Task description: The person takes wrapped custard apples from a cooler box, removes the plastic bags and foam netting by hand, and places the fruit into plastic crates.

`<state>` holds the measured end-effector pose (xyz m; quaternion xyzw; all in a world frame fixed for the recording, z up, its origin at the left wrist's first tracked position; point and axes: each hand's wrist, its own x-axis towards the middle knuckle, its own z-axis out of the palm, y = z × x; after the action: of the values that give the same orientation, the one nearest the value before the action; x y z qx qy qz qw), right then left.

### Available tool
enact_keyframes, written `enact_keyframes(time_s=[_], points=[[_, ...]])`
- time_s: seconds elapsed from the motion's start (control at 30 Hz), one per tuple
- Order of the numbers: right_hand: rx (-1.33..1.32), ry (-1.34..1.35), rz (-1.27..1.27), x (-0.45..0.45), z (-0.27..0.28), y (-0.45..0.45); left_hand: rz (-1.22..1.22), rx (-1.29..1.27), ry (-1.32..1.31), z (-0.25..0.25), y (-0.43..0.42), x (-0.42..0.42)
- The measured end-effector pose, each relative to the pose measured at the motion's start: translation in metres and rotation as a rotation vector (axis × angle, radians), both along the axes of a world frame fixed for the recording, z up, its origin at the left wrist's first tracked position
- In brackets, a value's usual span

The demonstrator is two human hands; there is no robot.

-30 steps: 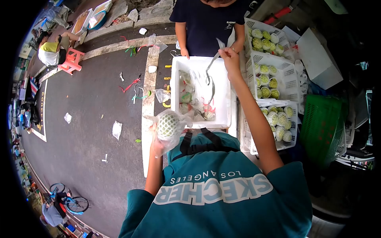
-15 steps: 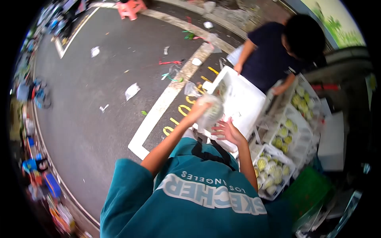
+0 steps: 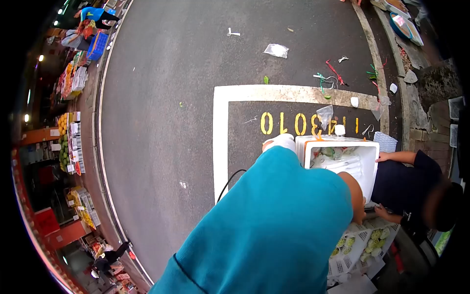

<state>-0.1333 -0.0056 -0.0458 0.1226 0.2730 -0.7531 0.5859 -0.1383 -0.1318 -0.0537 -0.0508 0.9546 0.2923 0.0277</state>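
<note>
A bare forearm comes out of my teal sleeve (image 3: 313, 183) and bends down along the near side of a white foam box (image 3: 374, 169). It looks like my left arm, ending in my left hand (image 3: 360, 215) beside the box's lower edge, above white crates. My sleeve and forearm hide most of this hand, so its fingers and anything in them cannot be made out. My right hand does not show. Inside the foam box lie crumpled clear plastic and pale wrapping (image 3: 342, 164). Pale green round fruit (image 3: 374, 240) sits in the white crates (image 3: 360, 245) below.
A co-worker in a dark shirt (image 3: 404, 179) stands right of the box, one hand (image 3: 384, 157) at its rim. Plastic litter (image 3: 276, 50) and a red strip (image 3: 335, 72) lie on the asphalt. Fruit stalls (image 3: 73, 142) line the left side.
My view has swung left, so the scene appears turned clockwise. The net-wrapped round item held earlier in my left hand is out of sight. My left arm has moved down beside the box.
</note>
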Motion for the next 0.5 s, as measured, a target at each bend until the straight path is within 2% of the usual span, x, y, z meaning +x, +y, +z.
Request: enact_keyframes(time_s=[0.07,0.1,0.13,0.23,0.3,0.33,0.4,0.43,0.5], points=[[-0.050,-0.007,0.001,-0.013,0.015,0.001,-0.007,0.026,0.007,0.002,-0.003,-0.005],[-0.083,-0.008,-0.001,0.001,0.047,-0.015,-0.023,0.043,0.020,0.004,-0.002,-0.010],[-0.069,0.030,-0.037,-0.012,0.047,-0.007,-0.050,0.048,0.032,0.007,-0.002,-0.015],[-0.334,-0.019,0.042,-0.024,0.055,-0.003,-0.119,0.094,0.040,0.013,-0.009,-0.019],[-0.351,-0.010,0.017,-0.018,0.053,0.006,-0.164,0.197,0.039,0.024,-0.018,-0.017],[-0.143,-0.021,-0.123,-0.019,0.044,0.017,-0.171,0.309,0.041,0.031,-0.024,-0.012],[-0.106,0.018,-0.133,-0.002,0.037,0.024,-0.196,0.578,0.042,0.051,-0.033,0.003],[0.055,0.118,-0.133,0.013,0.044,0.020,-0.176,0.758,0.049,0.061,-0.037,0.018],[0.033,0.089,-0.184,0.035,0.041,0.015,-0.091,1.061,0.064,0.080,-0.040,0.061]])
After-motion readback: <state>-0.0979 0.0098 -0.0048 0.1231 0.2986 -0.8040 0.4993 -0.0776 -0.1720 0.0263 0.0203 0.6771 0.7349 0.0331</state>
